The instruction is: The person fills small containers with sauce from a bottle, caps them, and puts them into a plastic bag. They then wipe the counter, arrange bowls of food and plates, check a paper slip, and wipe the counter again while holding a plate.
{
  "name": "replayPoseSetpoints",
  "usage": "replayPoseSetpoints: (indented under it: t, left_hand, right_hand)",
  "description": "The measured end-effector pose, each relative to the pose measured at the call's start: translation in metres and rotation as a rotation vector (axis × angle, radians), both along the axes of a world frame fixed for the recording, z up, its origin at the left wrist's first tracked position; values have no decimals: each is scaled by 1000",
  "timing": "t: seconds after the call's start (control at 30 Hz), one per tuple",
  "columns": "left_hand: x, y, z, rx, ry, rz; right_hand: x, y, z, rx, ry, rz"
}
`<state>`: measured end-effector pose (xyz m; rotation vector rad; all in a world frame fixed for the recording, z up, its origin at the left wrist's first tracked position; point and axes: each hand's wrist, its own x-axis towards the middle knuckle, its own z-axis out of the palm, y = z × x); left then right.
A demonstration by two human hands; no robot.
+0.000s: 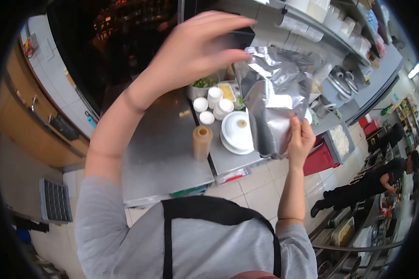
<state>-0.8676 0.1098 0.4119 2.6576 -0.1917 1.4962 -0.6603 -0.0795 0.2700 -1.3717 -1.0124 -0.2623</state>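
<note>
Grip: left hand (pixel 195 46), right hand (pixel 300 139) pinch foil bag (pixel 274 97); plates (pixel 237 132), bottle (pixel 202 142) beyond.

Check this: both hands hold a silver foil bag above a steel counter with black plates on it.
Wrong on the plates: the head view shows them white. The left hand and right hand hold the silver foil bag above the steel counter.

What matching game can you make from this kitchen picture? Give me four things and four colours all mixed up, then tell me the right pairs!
Things:
1. bag
2. squeeze bottle
3. small cups
4. chopped vegetables

Colours:
A. white
B. green
C. shiny silver
D. tan

Pairs: 1-C, 2-D, 3-A, 4-B
</note>
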Motion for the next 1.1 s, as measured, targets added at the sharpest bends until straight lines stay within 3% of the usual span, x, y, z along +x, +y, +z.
replayPoseSetpoints:
  t: [0.1, 0.17, 0.3, 0.37, 0.43, 0.5, 0.53, 0.57, 0.63, 0.67, 0.7, 0.77, 0.83, 0.9, 1.1]
  left_hand:
    - [82, -16, -10, 122, 168, -12]
    - [122, -20, -24, -125, 542, -211]
    - [152, -28, -38, -202, 649, -177]
    - [155, -39, -36, -271, 743, -156]
    - [158, -53, -36, -255, 733, -114]
    - [159, -63, -37, -183, 654, -136]
    - [156, -69, -31, -214, 675, -99]
    - [155, -67, -25, -225, 678, -92]
    - [160, -53, -20, -178, 664, 43]
    - [176, -33, -28, -192, 617, 87]
    - [188, -10, -37, -205, 569, 134]
    - [176, 11, -44, -380, 629, 197]
    - [174, 32, -71, -648, 616, 135]
    - [141, 20, -81, -738, 601, 108]
    - [99, 29, -138, -1129, 618, -227]
  right_hand:
    - [6, -6, -35, -85, -50, -47]
    - [13, -14, -49, -126, -53, -17]
    - [35, -25, -73, -186, -57, 38]
    - [43, -23, -86, -42, -108, 46]
    - [65, -28, -107, -190, -5, 147]
    - [84, -20, -134, 75, 472, 583]
    - [101, -15, -156, 17, 634, 731]
    - [91, -11, -154, 8, 642, 739]
    - [59, -5, -148, 210, 1329, 782]
    - [53, -2, -161, 269, 1336, 973]
    - [40, 1, -153, 258, 1352, 972]
    - [12, 5, -125, 348, 1346, 751]
    - [13, 12, -146, 336, 1244, 710]
    - [12, 13, -156, 346, 1149, 546]
    - [22, 1, -164, 240, 1211, 440]
